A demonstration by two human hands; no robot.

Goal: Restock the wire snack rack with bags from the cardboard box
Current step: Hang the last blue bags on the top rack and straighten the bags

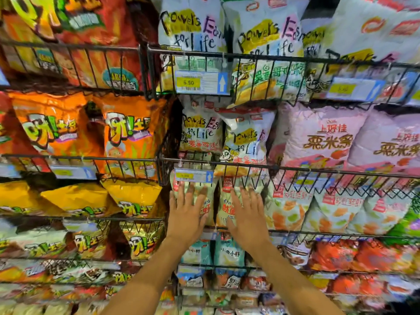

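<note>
Two pale snack bags stand side by side in one tier of the wire snack rack [295, 169], and both hands are on them. The left hand [186, 214] lies flat over the left pale bag [210, 201], its fingers [181, 194] straight and spread, tips pointing up. The right hand [248, 214] lies the same way over the right pale bag [223, 205], its fingers [246, 196] straight and fanned apart. Neither hand pinches or curls round anything. Motion blur hides whether the fingertips press the film or sit just off it. Just above the left fingertips a small price tag [193, 176] with a yellow patch hangs from the front rail of the next tier up. Above that rail, over both sets of fingertips, stand white bags with scribbled lettering [200, 133]. Further up, a larger price tag [202, 83] with a white arrow is clipped to a higher rail. To the right of the right fingers, in the same tier, sit pale bags printed with orange and green rings [288, 212], and above those are pink bags [318, 137] with brown characters. To the left of the left fingers lie yellow bags [134, 196], with orange bags [129, 135] in the tier above them. Below the wrists, teal bags [229, 251] fill the next tier down. Red-orange bags [334, 255] lie lower right of the right forearm.
</note>
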